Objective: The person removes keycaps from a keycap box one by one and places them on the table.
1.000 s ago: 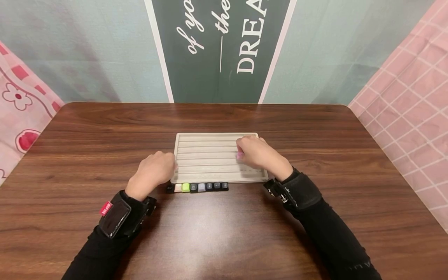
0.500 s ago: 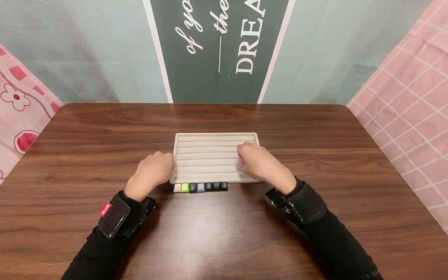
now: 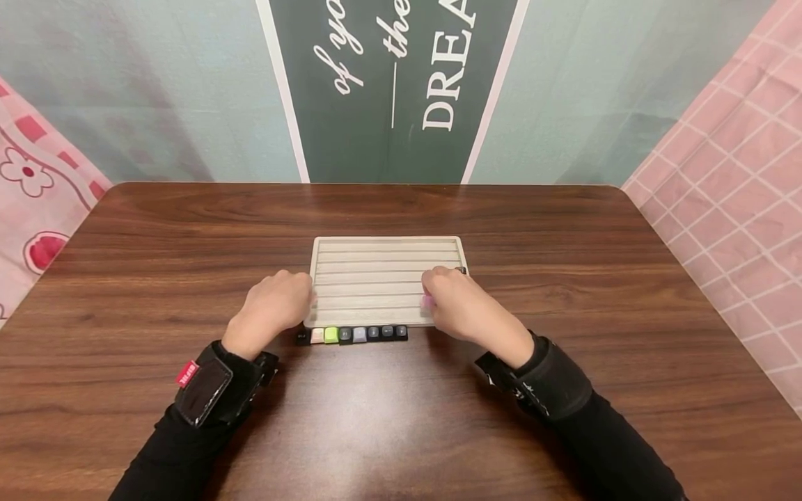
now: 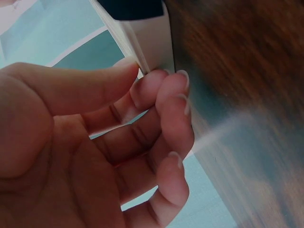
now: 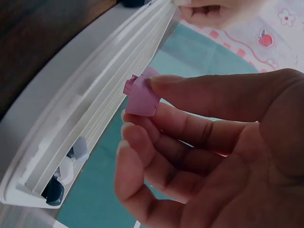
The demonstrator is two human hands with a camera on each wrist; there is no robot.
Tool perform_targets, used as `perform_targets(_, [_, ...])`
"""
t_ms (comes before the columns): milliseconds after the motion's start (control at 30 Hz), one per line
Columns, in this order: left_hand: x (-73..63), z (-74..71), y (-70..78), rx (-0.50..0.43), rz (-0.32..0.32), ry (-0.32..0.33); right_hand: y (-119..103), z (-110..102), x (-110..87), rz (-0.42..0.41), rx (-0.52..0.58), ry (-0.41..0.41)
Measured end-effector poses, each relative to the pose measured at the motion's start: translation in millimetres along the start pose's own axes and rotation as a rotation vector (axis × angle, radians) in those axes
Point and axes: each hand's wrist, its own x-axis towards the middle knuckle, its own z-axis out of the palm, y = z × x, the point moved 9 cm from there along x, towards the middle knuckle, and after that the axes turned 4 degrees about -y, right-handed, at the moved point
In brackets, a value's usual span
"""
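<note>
My right hand (image 3: 466, 303) is over the right part of a cream ridged tray (image 3: 370, 277). It pinches a pink-purple keycap (image 5: 143, 99) between thumb and forefinger; the cap's stem shows in the right wrist view. At the tray's left edge, my left hand (image 3: 272, 306) grips the rim with thumb and forefinger, its other fingers curled, as the left wrist view shows. Just in front of the tray lies a row of several keycaps, among them a lime one (image 3: 331, 335) and a pale pink one (image 3: 317, 336).
A dark keycap (image 5: 54, 191) sits at one end of the tray with pale ones beside it, largely behind my right hand in the head view. The brown wooden table (image 3: 388, 417) meets a hanging blue-green cloth (image 3: 207, 90) at the back.
My right hand has come towards me across the tray, carrying the pink-purple keycap. A dark keycap now shows past it at the tray's right edge. My left hand stays put.
</note>
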Motion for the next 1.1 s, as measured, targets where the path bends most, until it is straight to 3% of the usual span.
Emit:
perform_targets(500, [0.8, 2.0, -1.2, -0.003, -0.005, -0.008, -17.7, 8.5, -10.5, -0.114, -0.031, 0.034])
perform_targets(900, [1.7, -0.2, -0.6, 0.009, -0.003, 0.006, -21.5, 14.2, -15.1, -0.15, -0.053, 0.075])
perform_targets(1100, [1.4, -0.5, -0.6, 0.007, 0.0, 0.007, -19.9, 19.0, -14.0, -0.143, -0.035, 0.054])
